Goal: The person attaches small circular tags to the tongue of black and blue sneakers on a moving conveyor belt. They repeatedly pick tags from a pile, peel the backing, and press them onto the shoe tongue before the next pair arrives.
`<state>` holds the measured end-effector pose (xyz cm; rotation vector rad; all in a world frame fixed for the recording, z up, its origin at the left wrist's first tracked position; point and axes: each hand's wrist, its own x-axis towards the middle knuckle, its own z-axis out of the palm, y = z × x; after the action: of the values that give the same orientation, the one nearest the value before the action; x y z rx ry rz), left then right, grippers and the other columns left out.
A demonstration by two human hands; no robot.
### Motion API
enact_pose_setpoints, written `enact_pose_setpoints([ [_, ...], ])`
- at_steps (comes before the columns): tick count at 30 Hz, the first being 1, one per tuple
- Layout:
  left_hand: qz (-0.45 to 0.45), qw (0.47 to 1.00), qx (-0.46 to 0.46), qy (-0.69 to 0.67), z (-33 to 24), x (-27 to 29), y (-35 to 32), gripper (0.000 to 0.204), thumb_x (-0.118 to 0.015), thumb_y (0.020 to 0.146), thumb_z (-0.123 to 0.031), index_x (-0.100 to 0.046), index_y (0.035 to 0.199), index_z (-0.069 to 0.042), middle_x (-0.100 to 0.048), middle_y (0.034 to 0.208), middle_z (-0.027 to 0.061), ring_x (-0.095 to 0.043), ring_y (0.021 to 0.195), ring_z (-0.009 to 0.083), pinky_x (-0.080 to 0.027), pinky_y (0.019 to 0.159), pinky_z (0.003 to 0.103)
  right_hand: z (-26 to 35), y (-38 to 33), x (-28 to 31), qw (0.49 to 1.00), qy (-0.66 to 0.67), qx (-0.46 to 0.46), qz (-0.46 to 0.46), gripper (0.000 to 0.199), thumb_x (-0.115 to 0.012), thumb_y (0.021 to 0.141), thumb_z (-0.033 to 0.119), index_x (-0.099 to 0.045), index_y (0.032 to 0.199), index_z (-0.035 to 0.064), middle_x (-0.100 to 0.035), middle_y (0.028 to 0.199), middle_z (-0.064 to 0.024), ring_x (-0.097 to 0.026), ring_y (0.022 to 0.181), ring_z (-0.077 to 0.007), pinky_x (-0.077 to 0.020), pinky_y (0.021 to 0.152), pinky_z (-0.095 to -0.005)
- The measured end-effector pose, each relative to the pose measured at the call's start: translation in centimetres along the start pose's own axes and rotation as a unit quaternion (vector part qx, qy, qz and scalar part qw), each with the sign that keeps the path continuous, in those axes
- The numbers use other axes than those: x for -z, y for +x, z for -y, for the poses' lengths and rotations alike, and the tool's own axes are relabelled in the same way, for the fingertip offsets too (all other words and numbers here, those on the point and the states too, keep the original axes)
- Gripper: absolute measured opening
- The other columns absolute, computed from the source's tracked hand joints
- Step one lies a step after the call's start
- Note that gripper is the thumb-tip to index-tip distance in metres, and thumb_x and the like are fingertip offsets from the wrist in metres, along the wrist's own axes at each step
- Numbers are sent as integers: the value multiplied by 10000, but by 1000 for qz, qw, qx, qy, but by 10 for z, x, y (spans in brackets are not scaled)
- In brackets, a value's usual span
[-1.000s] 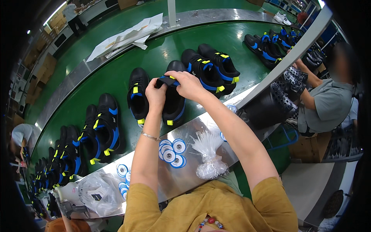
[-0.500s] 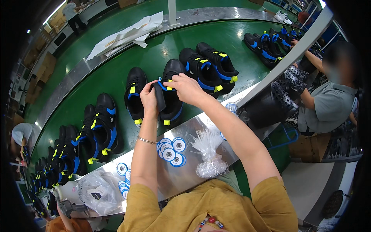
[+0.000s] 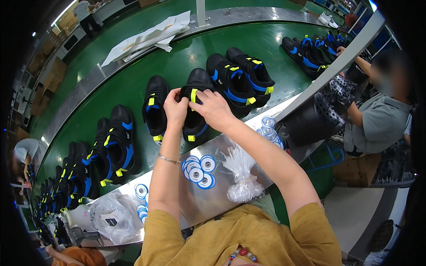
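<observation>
Surface (image 3: 191, 57): glossy green, paired shoes (image 3: 200, 78) | metal ledge (image 3: 199, 205), discs (image 3: 195, 174) | cartons (image 3: 56, 73) far left

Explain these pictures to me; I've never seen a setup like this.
There is no machine here, just a person filmed by a wide camera worn on their own head, looking down. The bare left hand and right hand are both at the top of a black shoe, by its yellow tab; what they pinch is hidden. More shoes stand along the green surface. On the metal ledge nearer the person lie round tags, a bunch of clear plastic strips and a plastic bag.
</observation>
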<state>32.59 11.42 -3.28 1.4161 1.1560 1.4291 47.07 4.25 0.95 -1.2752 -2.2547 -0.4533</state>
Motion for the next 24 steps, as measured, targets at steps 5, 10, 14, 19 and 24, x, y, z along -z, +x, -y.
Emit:
enact_pose_setpoints([
  [5,24,981,-47,184,-8,4,1,285,-582,747,26,-640,1025,4,-677,927,175,-663,855,314,-509,796,365,-9,2,-6,996,76,-36,37,435,-629,725,3,-619,1149,98,-617,1094,-97,-566,996,-265,-476,813,-363],
  [10,46,974,-79,205,-4,9,-2,368,-597,721,50,-623,1083,-8,-669,1007,201,-635,974,387,-497,851,399,-1,0,-11,977,160,-120,-71,421,-606,765,1,-557,1181,-27,-612,1128,-163,-564,1034,-333,-476,894,-419],
  [14,71,978,-40,194,3,15,-8,484,-605,686,75,-605,1160,-20,-672,1048,194,-644,1007,346,-495,879,369,-4,-1,-23,950,242,-183,-76,410,-580,779,12,-559,1188,-17,-599,1141,-200,-561,1033,-369,-475,904,-445],
  [19,152,984,27,92,-7,25,-14,606,-558,662,108,-567,1257,-5,-678,1062,120,-646,981,197,-480,888,280,-14,1,-26,931,287,-225,-25,378,-551,777,24,-611,1149,4,-628,1071,-211,-569,1018,-383,-488,877,-440],
  [24,164,983,66,53,-12,31,-16,631,-570,695,118,-495,1315,35,-630,1097,94,-606,974,165,-486,851,263,-19,12,-27,917,320,-237,-27,355,-583,756,25,-629,1106,-18,-654,1003,-200,-575,999,-378,-470,901,-437],
])
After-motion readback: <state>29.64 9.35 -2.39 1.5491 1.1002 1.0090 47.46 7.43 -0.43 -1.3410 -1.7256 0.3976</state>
